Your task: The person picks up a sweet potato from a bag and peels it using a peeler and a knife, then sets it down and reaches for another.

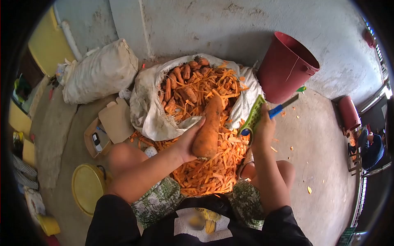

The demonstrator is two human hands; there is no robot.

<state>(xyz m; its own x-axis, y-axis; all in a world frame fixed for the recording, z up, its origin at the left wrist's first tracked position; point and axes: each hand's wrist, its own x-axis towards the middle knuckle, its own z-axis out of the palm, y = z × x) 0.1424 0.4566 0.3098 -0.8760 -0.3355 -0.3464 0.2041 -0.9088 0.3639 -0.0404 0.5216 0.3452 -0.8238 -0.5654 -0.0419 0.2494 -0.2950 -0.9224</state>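
Observation:
My left hand [189, 141] is closed round a large carrot [208, 133], which it holds tilted over a heap of orange peelings. The carrot's skin is brownish in places. To its right, my right hand [264, 129] grips a blue-handled knife [277, 111], its blade pointing up and right. A green perforated tool [254, 114], perhaps a peeler or grater, is in the same hand. The tool and the carrot are apart. Just beyond the hands, an open white sack [147, 104] holds whole carrots [186, 93] and many peelings. More carrot peelings [205, 174] lie between my legs.
A red bucket [283, 67] stands behind right, against the wall. At left are a stuffed white sack [102, 76], an open cardboard box [116, 119] with small items inside, and a yellow lidded bucket [87, 188]. A person in blue [372, 149] is at the far right edge.

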